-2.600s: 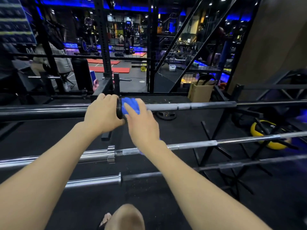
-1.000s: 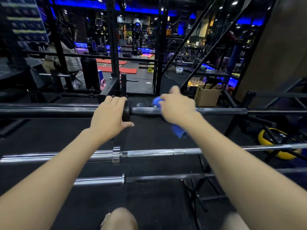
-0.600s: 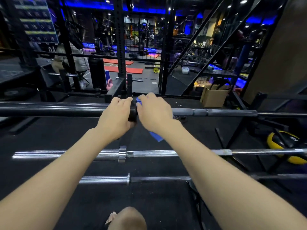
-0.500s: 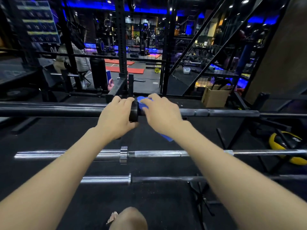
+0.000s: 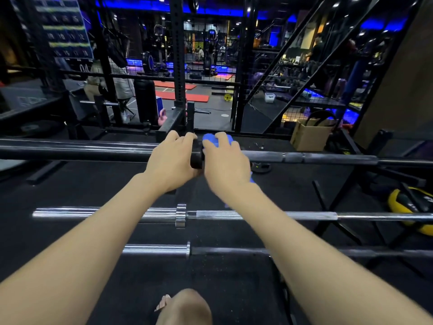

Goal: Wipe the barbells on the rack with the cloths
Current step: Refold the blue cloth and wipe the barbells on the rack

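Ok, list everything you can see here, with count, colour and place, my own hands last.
barbells: three; top one black, two chrome below; lying across the rack
cloth: one, blue, wrapped on the top bar under the right hand
cardboard box: one, brown, right behind the rack
medicine ball: one, yellow and black, floor at right
floor mats: red, far floor
left hand: grips the top bar's sleeve
right hand: grips the cloth

We read numbers on the board (image 5: 65,29) at the upper left: 10, 11, 12 in one row, 15, 16, 17, 18 below; other rows are blurred.
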